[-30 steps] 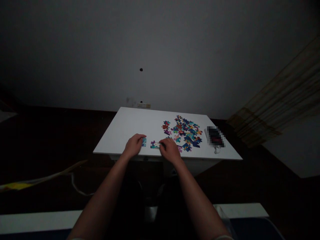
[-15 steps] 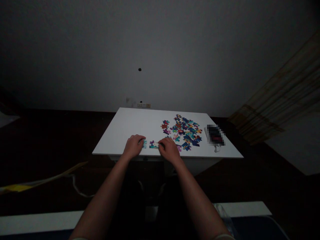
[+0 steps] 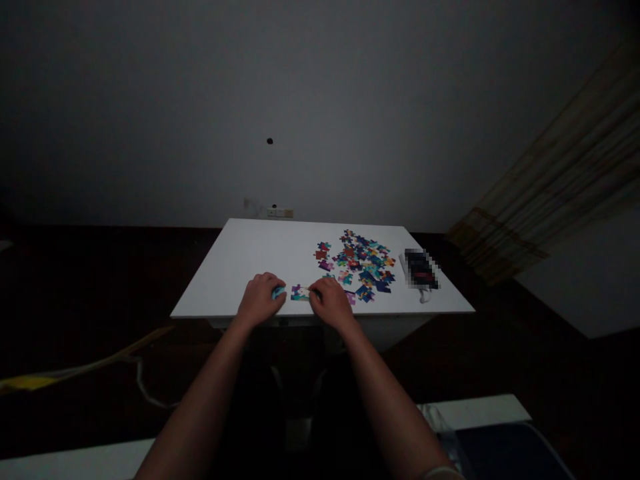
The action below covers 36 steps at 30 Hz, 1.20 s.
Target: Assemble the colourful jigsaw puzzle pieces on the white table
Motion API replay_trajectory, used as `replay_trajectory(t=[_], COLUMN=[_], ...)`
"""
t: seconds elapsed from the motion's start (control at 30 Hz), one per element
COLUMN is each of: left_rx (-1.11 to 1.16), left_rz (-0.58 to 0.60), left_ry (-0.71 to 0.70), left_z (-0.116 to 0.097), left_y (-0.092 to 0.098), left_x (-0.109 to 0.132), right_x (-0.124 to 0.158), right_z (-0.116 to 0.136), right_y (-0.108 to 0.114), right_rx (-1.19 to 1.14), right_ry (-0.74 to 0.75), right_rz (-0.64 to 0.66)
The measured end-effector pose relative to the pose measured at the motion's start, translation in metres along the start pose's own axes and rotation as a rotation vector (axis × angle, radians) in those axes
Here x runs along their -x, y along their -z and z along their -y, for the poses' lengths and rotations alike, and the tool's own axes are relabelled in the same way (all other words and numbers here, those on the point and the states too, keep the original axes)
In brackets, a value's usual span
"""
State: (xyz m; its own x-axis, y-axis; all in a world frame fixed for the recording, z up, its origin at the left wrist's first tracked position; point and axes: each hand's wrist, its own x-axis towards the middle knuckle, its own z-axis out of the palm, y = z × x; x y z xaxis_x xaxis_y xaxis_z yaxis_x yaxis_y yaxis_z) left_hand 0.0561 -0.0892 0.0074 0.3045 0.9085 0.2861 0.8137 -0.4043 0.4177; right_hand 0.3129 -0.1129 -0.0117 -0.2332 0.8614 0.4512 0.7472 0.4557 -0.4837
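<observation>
Near the front edge of the white table (image 3: 240, 257), my left hand (image 3: 260, 298) is closed on a teal puzzle piece (image 3: 278, 292), which shows between thumb and fingers. My right hand (image 3: 331, 300) pinches the right end of a purple, white and teal puzzle piece (image 3: 299, 292) lying close to the tabletop. A narrow gap separates the two pieces. Beyond and to the right of my right hand spreads a pile of loose puzzle pieces (image 3: 367, 257), dark blue, teal and orange. A pink-purple piece (image 3: 351, 297) lies right beside my right hand, partly hidden by it.
A dark, blurred-out object (image 3: 421, 269) lies at the table's right side, with a small white item (image 3: 425, 295) in front of it. A wall with a socket strip (image 3: 280, 213) stands behind the table. A curtain (image 3: 540, 173) hangs at the right.
The view has shifted slightly, so the table sits a little further left. My left hand has closed more around the teal piece; my right hand keeps its hold.
</observation>
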Motion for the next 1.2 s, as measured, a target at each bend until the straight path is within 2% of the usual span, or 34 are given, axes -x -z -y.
replay_trajectory(t=[0.67,0.83,0.9,1.0,1.1,1.2], left_rx=[-0.079,-0.075,-0.073,-0.066,-0.059,-0.056], left_rz=[-0.069,-0.066,-0.069,-0.072,-0.074,-0.078], left_ry=[0.057,0.054,0.05,0.036,0.034,0.036], left_z=[-0.002,-0.002,-0.001,0.0,0.0,0.001], left_y=[-0.005,-0.005,-0.006,-0.008,-0.008,-0.009], left_x=[0.001,0.001,0.001,0.001,0.001,0.001], right_x=[0.002,0.003,-0.001,-0.017,-0.046,-0.077], right_z=[0.005,0.002,-0.011,-0.047,-0.092,-0.13], right_y=[0.001,0.003,0.013,0.036,0.059,0.069], right_rx=[0.022,-0.06,-0.122,-0.095,0.013,0.086], right_ry=[-0.006,-0.017,-0.061,-0.158,-0.217,-0.166], right_rz=[0.022,-0.026,-0.094,-0.171,-0.142,0.014])
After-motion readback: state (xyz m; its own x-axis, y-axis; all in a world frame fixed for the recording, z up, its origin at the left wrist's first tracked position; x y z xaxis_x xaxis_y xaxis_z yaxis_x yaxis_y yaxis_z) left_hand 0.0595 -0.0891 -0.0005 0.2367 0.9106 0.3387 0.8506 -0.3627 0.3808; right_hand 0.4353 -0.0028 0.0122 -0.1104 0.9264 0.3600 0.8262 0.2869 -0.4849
